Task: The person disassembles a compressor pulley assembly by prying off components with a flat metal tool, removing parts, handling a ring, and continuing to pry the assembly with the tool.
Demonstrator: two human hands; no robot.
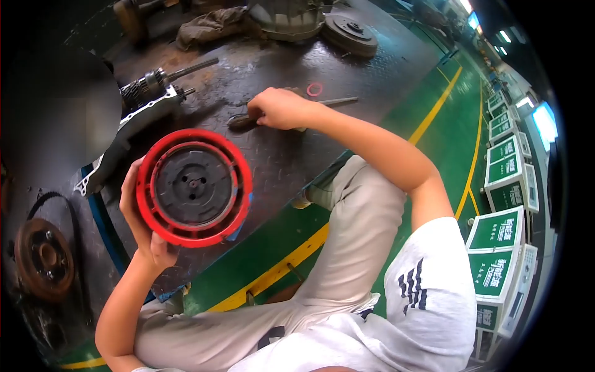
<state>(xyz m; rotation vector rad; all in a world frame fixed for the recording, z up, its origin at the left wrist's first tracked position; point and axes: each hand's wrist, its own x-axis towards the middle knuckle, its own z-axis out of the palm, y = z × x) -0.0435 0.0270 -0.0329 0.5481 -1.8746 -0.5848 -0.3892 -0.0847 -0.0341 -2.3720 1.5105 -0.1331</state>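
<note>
The left hand (141,226) grasps the red-rimmed wheel (194,186), fingers along its left side and thumb at its near edge; the wheel is near the bench's near edge, left of centre, and whether the bench (273,152) also bears it I cannot tell; the right hand (279,108) is farther off and to the right, fingers curled over the dark-handled tool (242,122), though whether they are clenched on it I cannot tell.

The main risk, I judge, is the wheel tipping or slipping, since only one hand visibly steadies it, at one side; being so near the edge, it could drop to the green floor (396,124); the tool could roll if the fingers close on it loosely; a careless sweep of its shaft might knock away the pink ring (315,90), just beyond it.

Counted: two hands; one wheel, with what look like three dark holes around its centre; one tool; one pink ring; one gear shaft (147,90) at left; one grey disc (350,34) at far right; one rusty drum (46,257) at near left; one crumpled cloth (211,28) at the far side; several green-and-white boxes (494,276) at right, too overlapped to count surely.
</note>
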